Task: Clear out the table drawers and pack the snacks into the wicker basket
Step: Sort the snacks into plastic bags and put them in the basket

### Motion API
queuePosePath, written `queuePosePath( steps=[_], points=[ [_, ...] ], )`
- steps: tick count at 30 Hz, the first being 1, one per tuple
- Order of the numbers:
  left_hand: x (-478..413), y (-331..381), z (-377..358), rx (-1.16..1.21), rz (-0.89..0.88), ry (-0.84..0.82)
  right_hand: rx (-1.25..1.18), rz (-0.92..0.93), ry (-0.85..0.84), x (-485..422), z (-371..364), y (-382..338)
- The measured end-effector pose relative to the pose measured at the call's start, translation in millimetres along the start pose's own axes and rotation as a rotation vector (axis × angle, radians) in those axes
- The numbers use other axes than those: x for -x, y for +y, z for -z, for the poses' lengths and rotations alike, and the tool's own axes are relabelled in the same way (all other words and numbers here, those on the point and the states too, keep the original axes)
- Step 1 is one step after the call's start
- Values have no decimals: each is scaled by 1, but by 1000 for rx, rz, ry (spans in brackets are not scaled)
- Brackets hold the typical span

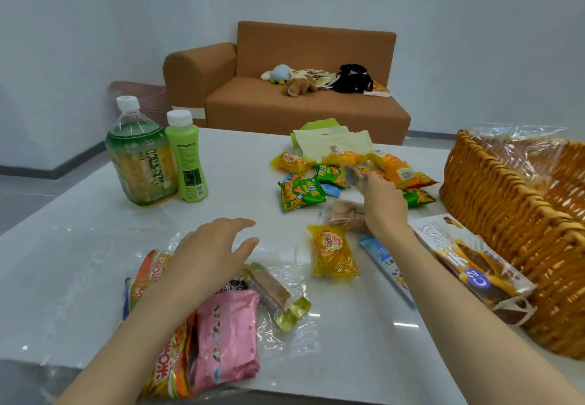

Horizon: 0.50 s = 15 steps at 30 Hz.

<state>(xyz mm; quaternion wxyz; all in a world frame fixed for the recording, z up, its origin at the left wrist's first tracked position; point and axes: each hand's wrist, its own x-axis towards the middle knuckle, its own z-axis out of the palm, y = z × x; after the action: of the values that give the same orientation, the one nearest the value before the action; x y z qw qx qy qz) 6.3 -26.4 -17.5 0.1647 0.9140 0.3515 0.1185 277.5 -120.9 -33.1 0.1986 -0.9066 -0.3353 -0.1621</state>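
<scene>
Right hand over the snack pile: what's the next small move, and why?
Probably swing the right hand rightward and drop its small packet into the wicker basket. The fingers appear curled round that blurred packet above the pile, the basket stands open just to the right, and the left hand hovers open, holding nothing.

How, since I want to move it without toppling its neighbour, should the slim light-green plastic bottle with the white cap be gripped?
Probably wrap the slim light-green plastic bottle round its straight middle, coming from its right, where nothing crowds it. It stands upright, and the bigger clear green-tea bottle stands close on its left, blocking that side.
</scene>
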Motion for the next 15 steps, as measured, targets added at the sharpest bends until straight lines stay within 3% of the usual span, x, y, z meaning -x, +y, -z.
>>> queuePosePath(
  steps=[3,6,8,10,12,15],
  points=[
    [11,-1,3,48,-5,14,-150,-32,78,9,27,1],
    [23,0,6,164,6,14,-555,-65,41,20,55,-14],
    [30,3,10,298,33,32,-905,-145,-131,35,73,-31],
    [35,8,13,465,54,55,-1185,-251,-406,60,86,-46],
    [41,14,18,678,94,44,-1316,-284,-583,85,93,-59],
    [49,20,21,918,147,52,-1440,-289,-706,114,96,-69]
  ],
)
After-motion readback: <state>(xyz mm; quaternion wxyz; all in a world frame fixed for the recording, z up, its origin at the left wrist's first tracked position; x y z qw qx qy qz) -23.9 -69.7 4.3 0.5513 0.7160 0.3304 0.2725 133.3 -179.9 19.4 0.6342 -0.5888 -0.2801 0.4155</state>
